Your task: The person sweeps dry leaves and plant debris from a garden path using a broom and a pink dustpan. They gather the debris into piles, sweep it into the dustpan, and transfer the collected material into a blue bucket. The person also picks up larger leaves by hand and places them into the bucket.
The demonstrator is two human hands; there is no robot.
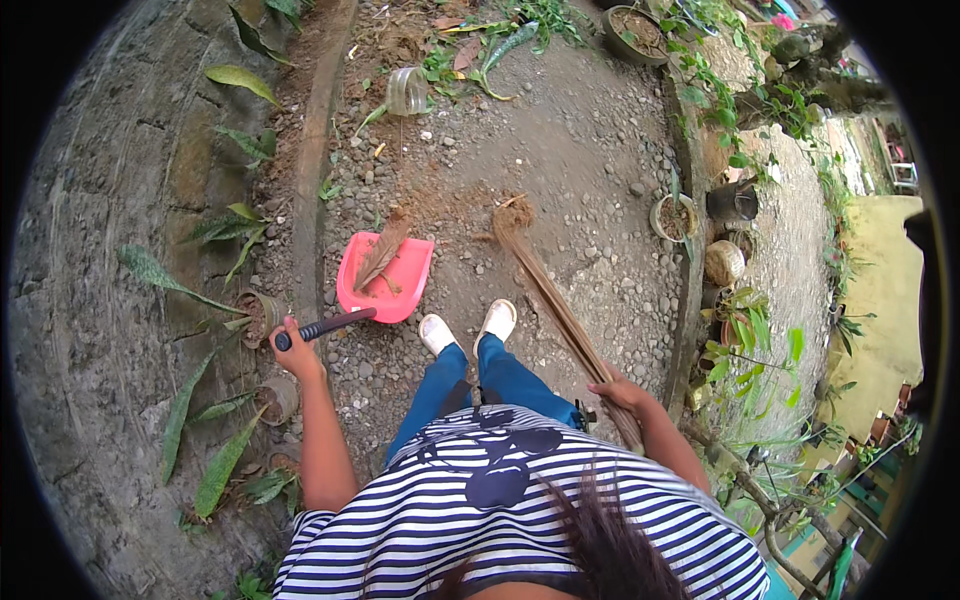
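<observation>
My left hand (296,350) is wrapped round the dark handle of a pink dustpan (412,262), which rests on the gravelly ground ahead and left of my feet. A large dry brown leaf (382,258) lies partly in the pan, over its far edge, with small bits of debris beside it. My right hand (620,392) grips a long tan broom (560,305), which looks like a bundle of thin sticks. Its curved far end meets a small heap of brown soil (517,210), apart from the dustpan.
A cut clear plastic container (407,92) lies farther up the path. Concrete curbs (326,130) run along both sides. Potted snake plants (259,315) stand by the left wall; several pots, including a black one (732,202), line the right. Green cuttings (500,55) lie at the far end.
</observation>
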